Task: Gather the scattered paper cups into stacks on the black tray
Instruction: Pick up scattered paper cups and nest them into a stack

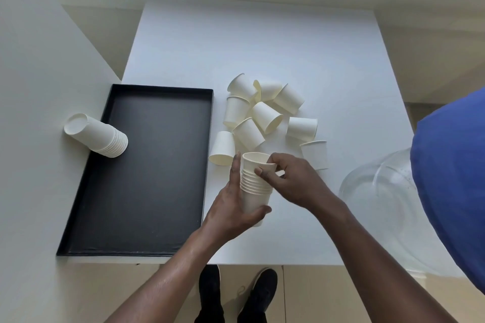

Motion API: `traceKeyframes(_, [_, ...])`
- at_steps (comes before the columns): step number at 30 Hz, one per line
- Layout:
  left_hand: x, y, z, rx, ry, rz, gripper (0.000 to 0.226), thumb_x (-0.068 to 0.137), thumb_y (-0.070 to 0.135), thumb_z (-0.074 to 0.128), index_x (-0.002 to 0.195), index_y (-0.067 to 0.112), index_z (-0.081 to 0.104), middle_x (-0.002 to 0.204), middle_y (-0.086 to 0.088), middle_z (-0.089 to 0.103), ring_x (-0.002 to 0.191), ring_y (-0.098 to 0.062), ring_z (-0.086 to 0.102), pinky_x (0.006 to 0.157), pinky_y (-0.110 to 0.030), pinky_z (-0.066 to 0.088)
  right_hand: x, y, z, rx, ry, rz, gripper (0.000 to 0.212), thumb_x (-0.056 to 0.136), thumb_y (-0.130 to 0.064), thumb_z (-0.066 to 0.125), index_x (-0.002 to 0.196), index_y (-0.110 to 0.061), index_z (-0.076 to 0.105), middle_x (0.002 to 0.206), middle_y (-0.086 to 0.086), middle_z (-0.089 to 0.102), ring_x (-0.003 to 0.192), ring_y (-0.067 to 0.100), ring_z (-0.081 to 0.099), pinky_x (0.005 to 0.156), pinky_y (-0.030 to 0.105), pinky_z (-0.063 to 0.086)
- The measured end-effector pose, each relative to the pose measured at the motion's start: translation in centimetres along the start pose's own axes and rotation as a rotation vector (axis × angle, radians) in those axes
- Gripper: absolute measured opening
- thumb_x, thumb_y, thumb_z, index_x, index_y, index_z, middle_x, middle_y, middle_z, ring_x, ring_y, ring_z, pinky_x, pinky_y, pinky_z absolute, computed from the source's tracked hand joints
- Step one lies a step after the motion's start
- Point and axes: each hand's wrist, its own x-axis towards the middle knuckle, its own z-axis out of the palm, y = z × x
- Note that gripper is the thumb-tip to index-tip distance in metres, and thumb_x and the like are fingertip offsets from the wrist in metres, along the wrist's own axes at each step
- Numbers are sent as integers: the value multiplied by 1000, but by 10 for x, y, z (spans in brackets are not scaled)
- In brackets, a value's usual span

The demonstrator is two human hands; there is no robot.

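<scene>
Cup stacking in progress beside the black tray (pixel 157 165).

Left hand (pixel 233 207) grips an upright stack of paper cups (pixel 256 186) just right of the tray; right hand (pixel 291 178) pinches the top cup's rim. A finished stack (pixel 97 136) stands inverted at the tray's far-left edge. Loose cups (pixel 262 113) lie tipped right of the tray.

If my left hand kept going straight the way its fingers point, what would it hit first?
Probably the tipped-over cup lying just beyond the fingertips of the left hand, mouth toward you. Depth is unclear; the hand, holding the stack, may pass above it.
</scene>
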Motion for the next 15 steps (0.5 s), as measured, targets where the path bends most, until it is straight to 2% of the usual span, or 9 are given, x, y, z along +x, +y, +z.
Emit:
traceKeyframes(3, [2, 3, -4, -35, 36, 47, 128, 74, 49, 82, 153, 57, -18, 127, 4, 66, 96, -18, 69, 79, -38, 59, -3, -1, 11, -50, -45, -54, 36, 99, -54, 49, 86, -22, 53, 92, -3, 55, 86, 14, 53, 70, 28, 38])
traceKeyframes(6, [4, 3, -11, -71, 44, 67, 112, 73, 53, 80, 154, 60, 2, 123, 9, 66, 97, -10, 69, 79, -29, 59, -9, -4, 22, -41, -72, -54, 40, 99, -60, 44, 95, -20, 50, 99, -3, 51, 88, 13, 51, 73, 31, 41])
traceKeyframes(9, [0, 1, -16, -95, 49, 39, 97, 71, 56, 78, 149, 56, 21, 119, 8, 67, 97, -12, 68, 80, -38, 60, -12, -7, 28, -10, -122, -49, 44, 98, -65, 41, 111, -23, 50, 112, -4, 53, 97, 14, 55, 83, 36, 49])
traceKeyframes(11, [-4, 1, -21, -106, 89, 28, 90, 69, 59, 77, 144, 49, 29, 113, 8, 68, 93, -14, 68, 78, -43, 60, -12, -11, 32, 126, -148, -67, 51, 96, -67, 42, 130, -29, 46, 128, -4, 55, 109, 11, 58, 91, 33, 49])
traceKeyframes(13, [-5, 1, -24, -94, 145, 55, 85, 73, 50, 81, 142, 39, 33, 114, 6, 66, 92, -17, 67, 77, -44, 59, -12, -14, 36, 321, -123, -57, 69, 91, -76, 40, 148, -36, 34, 139, -5, 56, 117, 7, 61, 97, 30, 50])
traceKeyframes(15, [-9, -3, -32, -82, 214, 84, 78, 77, 40, 83, 137, 30, 34, 113, 3, 64, 90, -21, 65, 74, -43, 59, -10, -17, 44, 426, -62, -16, 82, 85, -84, 35, 153, -39, 26, 141, -7, 56, 116, 6, 64, 101, 36, 52])
